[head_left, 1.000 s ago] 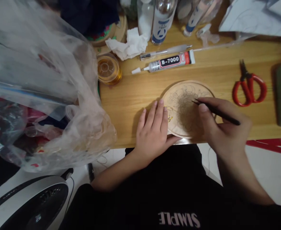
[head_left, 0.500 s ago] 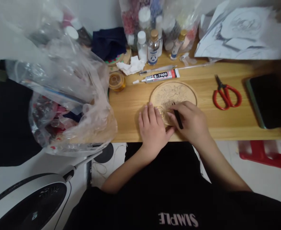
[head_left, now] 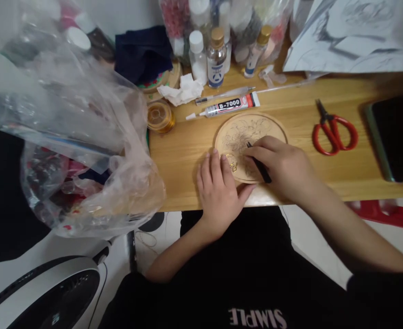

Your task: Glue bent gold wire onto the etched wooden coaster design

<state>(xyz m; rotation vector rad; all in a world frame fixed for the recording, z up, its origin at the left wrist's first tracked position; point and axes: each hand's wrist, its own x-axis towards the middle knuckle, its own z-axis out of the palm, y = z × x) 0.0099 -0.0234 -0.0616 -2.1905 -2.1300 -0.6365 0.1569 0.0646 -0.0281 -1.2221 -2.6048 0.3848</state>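
My right hand (head_left: 280,162) grips black tweezers (head_left: 262,170) over a round wooden plate (head_left: 223,132) with a drawn flower-like line pattern. The tweezers' tips point up and left, near the middle of the pattern. My left hand (head_left: 220,189) lies flat with its fingers stretched out, the fingertips at the plate's lower left rim. Beside those fingertips, curled gold wire (head_left: 233,165) rests on the plate. The fingers of my right hand hide the plate's lower right part.
A B-7000 glue tube (head_left: 230,105) lies behind the plate, with a spool of gold wire (head_left: 160,116) to its left. Red-handled scissors (head_left: 335,130) and a phone (head_left: 396,137) lie at the right. A plastic bag (head_left: 129,183) bulges at the left; small bottles (head_left: 217,61) stand behind.
The camera view has shifted and come closer. My right hand with the tweezers has moved slightly right, away from my left hand, so more of the gold wire shows.
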